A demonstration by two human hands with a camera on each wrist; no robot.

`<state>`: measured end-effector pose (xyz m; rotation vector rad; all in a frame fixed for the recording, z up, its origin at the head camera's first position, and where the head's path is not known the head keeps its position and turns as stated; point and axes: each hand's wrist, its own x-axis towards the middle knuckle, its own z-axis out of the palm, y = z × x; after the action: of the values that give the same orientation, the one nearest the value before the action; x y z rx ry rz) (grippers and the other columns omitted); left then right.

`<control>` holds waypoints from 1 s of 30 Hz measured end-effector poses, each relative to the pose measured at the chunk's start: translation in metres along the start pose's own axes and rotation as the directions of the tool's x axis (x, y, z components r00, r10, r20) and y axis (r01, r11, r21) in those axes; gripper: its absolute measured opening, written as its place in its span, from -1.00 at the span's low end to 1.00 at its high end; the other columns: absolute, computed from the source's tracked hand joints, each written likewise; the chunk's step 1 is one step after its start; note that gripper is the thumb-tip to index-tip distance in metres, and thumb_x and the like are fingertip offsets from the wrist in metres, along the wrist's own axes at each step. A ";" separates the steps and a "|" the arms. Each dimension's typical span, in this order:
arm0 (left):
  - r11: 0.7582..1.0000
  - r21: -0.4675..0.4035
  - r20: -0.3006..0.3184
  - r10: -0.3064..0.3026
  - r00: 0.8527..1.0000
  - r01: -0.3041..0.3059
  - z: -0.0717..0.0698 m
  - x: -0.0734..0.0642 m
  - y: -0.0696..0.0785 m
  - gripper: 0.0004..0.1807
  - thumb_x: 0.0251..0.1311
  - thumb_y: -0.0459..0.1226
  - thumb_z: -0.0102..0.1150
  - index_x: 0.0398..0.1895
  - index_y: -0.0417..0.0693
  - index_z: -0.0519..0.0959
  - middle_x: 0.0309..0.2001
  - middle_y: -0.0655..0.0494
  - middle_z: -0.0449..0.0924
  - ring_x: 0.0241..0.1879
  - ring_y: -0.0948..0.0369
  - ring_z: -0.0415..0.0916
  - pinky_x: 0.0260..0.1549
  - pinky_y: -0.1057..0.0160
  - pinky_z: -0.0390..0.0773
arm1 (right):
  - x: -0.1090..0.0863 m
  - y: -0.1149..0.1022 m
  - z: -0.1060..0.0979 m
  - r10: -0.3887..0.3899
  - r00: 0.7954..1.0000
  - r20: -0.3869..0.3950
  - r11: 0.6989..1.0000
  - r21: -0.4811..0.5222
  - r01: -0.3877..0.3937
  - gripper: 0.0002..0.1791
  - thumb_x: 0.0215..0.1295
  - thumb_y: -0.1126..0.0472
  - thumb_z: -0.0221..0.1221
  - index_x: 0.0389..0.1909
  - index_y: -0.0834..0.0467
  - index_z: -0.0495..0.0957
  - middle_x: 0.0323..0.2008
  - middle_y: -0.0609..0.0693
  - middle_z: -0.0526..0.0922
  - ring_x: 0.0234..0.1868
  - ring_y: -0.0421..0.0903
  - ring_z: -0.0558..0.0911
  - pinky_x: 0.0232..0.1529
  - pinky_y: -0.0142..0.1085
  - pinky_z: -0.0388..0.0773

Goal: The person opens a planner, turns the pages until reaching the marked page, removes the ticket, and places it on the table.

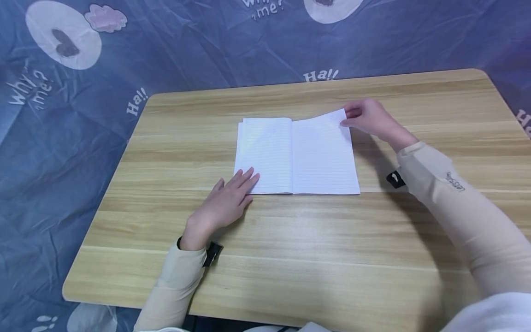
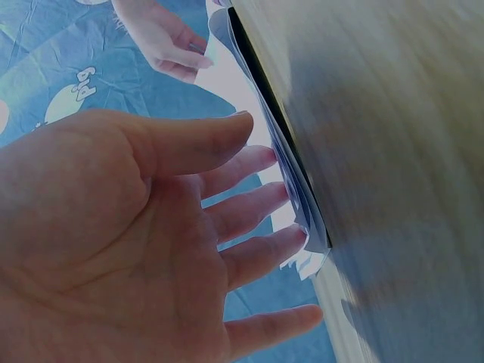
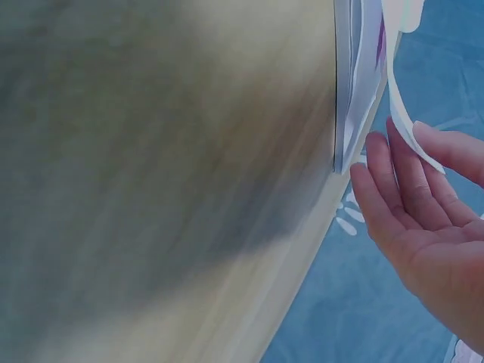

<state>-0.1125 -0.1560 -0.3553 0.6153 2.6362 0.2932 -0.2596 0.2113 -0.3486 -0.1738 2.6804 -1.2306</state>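
Note:
An open notebook with faint ruled lines lies on the wooden table. My left hand rests at its lower left corner, fingers spread and straight, fingertips on the left page. In the left wrist view those fingertips touch the paper by the notebook's edge. My right hand pinches the upper right corner of the right-hand page, which is lifted and curves up from the pages under it. The right wrist view has this page edge between thumb and fingers.
The wooden table has rounded corners and extends around the notebook on every side. Behind it and at the left hangs a blue printed cloth. Black straps are at both wrists, over beige sleeves.

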 end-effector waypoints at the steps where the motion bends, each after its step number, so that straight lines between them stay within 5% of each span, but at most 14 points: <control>1: 1.000 0.000 0.000 0.000 1.000 0.000 0.000 0.000 -0.001 -0.39 0.54 -0.16 -0.20 0.58 0.10 -0.03 0.57 0.16 -0.19 0.53 0.09 -0.27 0.40 -0.23 -0.18 | -0.002 0.001 0.000 0.002 1.000 -0.004 1.000 0.024 -0.002 -0.53 0.26 0.31 0.26 0.14 0.45 0.47 -0.12 0.19 0.66 -0.29 -0.36 0.54 -0.35 -0.61 0.45; 7: 1.000 -0.003 -0.003 0.001 1.000 -0.001 0.001 -0.002 -0.002 -0.39 0.54 -0.16 -0.20 0.58 0.10 -0.03 0.57 0.16 -0.18 0.53 0.09 -0.26 0.40 -0.23 -0.18 | -0.012 0.005 0.003 0.020 1.000 0.013 0.993 0.114 -0.021 -0.55 0.25 0.33 0.28 0.10 0.49 0.48 -0.32 -0.12 0.66 -0.38 -0.46 0.54 -0.35 -0.60 0.48; 20: 1.000 0.005 0.002 0.009 1.000 -0.009 0.000 -0.005 -0.003 -0.39 0.54 -0.17 -0.20 0.58 0.09 -0.03 0.57 0.15 -0.18 0.53 0.08 -0.26 0.40 -0.23 -0.17 | -0.039 0.011 0.012 0.049 0.995 0.089 0.971 0.231 -0.069 -0.46 0.29 0.36 0.26 0.21 0.52 0.37 -0.21 -0.05 0.67 -0.34 -0.42 0.61 -0.26 -0.49 0.61; 27: 1.000 0.009 0.004 0.007 1.000 -0.007 0.001 -0.004 -0.003 -0.39 0.54 -0.16 -0.21 0.58 0.09 -0.04 0.57 0.16 -0.19 0.53 0.08 -0.27 0.40 -0.23 -0.18 | -0.054 0.005 0.016 0.041 0.992 0.123 0.964 0.254 -0.072 -0.41 0.37 0.29 0.18 0.29 0.54 0.27 0.02 0.22 0.62 -0.29 -0.44 0.61 -0.21 -0.46 0.62; 30: 1.000 0.009 0.006 0.005 1.000 -0.005 0.002 -0.004 -0.004 -0.39 0.54 -0.16 -0.21 0.58 0.10 -0.04 0.57 0.17 -0.20 0.53 0.09 -0.28 0.40 -0.22 -0.19 | -0.060 0.000 0.018 0.009 0.992 0.126 0.956 0.289 -0.045 -0.41 0.41 0.22 0.16 0.32 0.48 0.29 0.00 0.14 0.64 -0.24 -0.39 0.63 -0.18 -0.43 0.62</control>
<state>-0.1097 -0.1608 -0.3566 0.6247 2.6318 0.2810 -0.1977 0.2088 -0.3526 -0.1638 2.3556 -1.5338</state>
